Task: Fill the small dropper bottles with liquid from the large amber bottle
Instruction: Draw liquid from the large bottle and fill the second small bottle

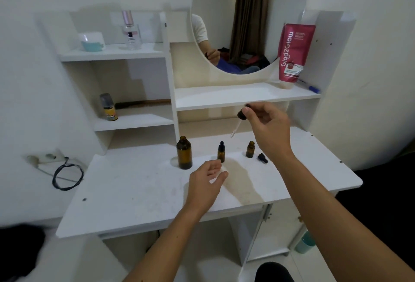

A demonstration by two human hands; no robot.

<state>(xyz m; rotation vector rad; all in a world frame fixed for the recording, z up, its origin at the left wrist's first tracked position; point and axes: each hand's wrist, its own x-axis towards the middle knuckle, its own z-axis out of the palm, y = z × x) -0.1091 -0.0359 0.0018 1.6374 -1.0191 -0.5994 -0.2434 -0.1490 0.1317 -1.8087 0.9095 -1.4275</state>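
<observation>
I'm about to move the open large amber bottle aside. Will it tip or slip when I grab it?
The large amber bottle stands tall and narrow on the white desk, so a push near its neck would probably tip it. It looks like smooth glass, likely rigid, somewhat slippery and breakable. With no cap on, a tilt may spill whatever is inside; how full it is cannot be told.

The white table [139, 192] carries a large amber bottle [184, 155], two small dropper bottles [221, 152] [250, 149], and one loose dropper cap [262, 158].

Open tabletop [134, 192] left of large amber bottle [184, 155], unobstructed.
</observation>
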